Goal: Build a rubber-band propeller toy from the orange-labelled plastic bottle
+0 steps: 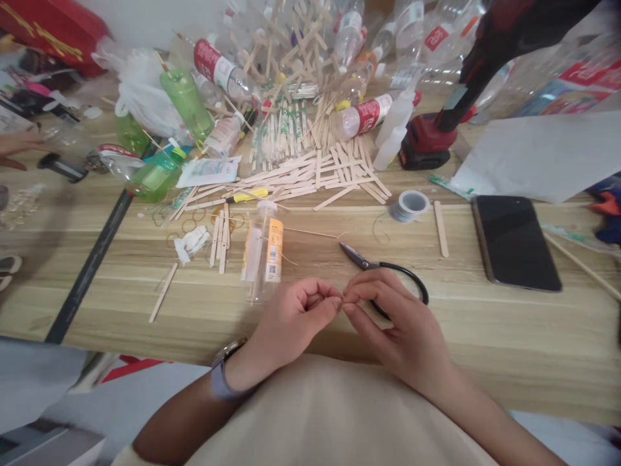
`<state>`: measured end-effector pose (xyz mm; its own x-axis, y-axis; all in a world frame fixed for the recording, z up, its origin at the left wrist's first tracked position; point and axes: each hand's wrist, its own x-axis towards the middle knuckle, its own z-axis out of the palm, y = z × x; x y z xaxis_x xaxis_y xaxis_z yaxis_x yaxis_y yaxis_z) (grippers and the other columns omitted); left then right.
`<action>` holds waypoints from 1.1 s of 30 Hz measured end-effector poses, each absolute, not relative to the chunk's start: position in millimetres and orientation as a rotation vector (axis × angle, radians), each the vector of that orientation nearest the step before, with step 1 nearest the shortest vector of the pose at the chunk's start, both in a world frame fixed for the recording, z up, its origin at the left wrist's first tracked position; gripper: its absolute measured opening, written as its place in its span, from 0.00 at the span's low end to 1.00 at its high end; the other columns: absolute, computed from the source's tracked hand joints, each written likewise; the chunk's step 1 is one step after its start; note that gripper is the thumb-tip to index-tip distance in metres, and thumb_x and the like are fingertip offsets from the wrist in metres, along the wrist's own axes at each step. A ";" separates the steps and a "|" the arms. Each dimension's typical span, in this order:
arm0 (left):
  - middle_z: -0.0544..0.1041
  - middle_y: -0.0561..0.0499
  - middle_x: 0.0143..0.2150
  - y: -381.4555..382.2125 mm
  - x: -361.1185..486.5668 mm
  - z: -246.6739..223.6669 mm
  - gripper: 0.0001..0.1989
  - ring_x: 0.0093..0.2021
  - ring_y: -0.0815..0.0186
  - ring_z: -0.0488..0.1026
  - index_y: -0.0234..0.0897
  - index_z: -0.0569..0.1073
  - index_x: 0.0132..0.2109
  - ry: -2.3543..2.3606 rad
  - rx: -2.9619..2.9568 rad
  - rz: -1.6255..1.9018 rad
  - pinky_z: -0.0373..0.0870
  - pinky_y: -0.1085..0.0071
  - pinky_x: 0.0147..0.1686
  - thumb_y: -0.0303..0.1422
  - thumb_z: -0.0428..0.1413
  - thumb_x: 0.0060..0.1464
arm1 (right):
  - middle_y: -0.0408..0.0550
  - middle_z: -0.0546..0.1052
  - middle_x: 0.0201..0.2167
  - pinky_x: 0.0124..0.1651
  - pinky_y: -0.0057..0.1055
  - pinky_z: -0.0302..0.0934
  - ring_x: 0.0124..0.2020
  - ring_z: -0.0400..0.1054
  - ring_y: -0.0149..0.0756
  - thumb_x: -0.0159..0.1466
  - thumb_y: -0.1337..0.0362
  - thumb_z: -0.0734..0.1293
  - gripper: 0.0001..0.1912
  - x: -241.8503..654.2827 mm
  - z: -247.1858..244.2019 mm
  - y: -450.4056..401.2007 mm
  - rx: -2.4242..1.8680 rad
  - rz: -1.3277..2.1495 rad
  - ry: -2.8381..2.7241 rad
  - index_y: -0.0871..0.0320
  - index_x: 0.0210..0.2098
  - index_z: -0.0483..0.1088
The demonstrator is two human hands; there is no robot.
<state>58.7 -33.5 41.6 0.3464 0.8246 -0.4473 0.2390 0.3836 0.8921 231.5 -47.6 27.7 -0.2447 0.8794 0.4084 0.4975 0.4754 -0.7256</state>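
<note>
Left end: another person's hand [17, 147] reaches in over the table [466, 336].
Black strip [97, 272]: runs slantwise to the table's near edge.
Wooden stick [163, 292]: 1, lying right of the strip, nearer the near edge than the white crumpled tissue [191, 244].
Clear bottle [251, 249]: yellow label, white cap toward the far edge, just beyond the left hand.
Left hand [291, 317]: over the near edge, watch [227, 372] on its wrist; thumb and index finger pressed together at the tips.
Fingertips: those of the 2 hands meet; whether anything thin is pinched there, I cannot tell.
Scissors [361, 257]: on the table near the near edge, blades pointing left and away, handles partly hidden by the right hand.
Right hand [405, 323]: thumb and index finger brought together.
Spool [412, 204]: grey, beyond the scissors.
Phone [517, 243]: dark screen, toward the table's right end.
</note>
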 end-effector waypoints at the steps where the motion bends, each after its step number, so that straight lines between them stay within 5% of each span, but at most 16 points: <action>1: 0.65 0.57 0.25 -33.6 58.6 41.7 0.08 0.27 0.71 0.59 0.37 0.72 0.35 1.196 1.156 0.514 0.54 0.73 0.26 0.37 0.54 0.57 | 0.46 0.74 0.31 0.37 0.35 0.66 0.35 0.71 0.37 0.64 0.70 0.64 0.05 231.4 27.5 -47.9 -1.152 0.590 -1.884 0.54 0.33 0.67; 10: 0.70 0.54 0.29 -32.6 58.5 42.1 0.08 0.28 0.70 0.62 0.36 0.73 0.36 1.192 1.154 0.493 0.57 0.73 0.28 0.37 0.54 0.57 | 0.45 0.75 0.31 0.39 0.35 0.64 0.35 0.71 0.37 0.63 0.71 0.65 0.06 234.3 27.7 -47.9 -1.122 0.624 -1.887 0.53 0.35 0.70; 15: 0.59 0.60 0.20 -36.4 56.1 44.0 0.09 0.21 0.73 0.52 0.37 0.70 0.36 1.163 1.110 0.556 0.49 0.74 0.22 0.39 0.54 0.57 | 0.45 0.71 0.34 0.39 0.33 0.62 0.37 0.67 0.36 0.68 0.62 0.62 0.05 231.1 26.0 -53.4 -1.095 1.228 -1.335 0.52 0.34 0.66; 20: 0.57 0.61 0.19 -38.9 56.3 46.6 0.08 0.20 0.73 0.49 0.38 0.69 0.36 1.139 1.115 0.554 0.46 0.73 0.21 0.38 0.53 0.58 | 0.42 0.68 0.27 0.26 0.28 0.57 0.25 0.58 0.31 0.63 0.54 0.68 0.11 224.1 23.8 -52.4 -0.923 1.610 -0.862 0.52 0.31 0.65; 33: 0.64 0.58 0.22 -36.5 48.0 55.8 0.09 0.24 0.71 0.58 0.37 0.72 0.35 1.161 1.370 0.452 0.54 0.73 0.26 0.37 0.52 0.59 | 0.41 0.69 0.23 0.27 0.24 0.62 0.24 0.64 0.29 0.68 0.61 0.64 0.08 231.5 33.2 -62.2 -1.124 1.204 -1.358 0.55 0.31 0.67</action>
<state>48.0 -36.5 55.8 0.4221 0.8267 -0.3720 0.3579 0.2250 0.9062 231.5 -62.2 33.2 -0.1094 0.9906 0.0815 0.0376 0.0861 -0.9956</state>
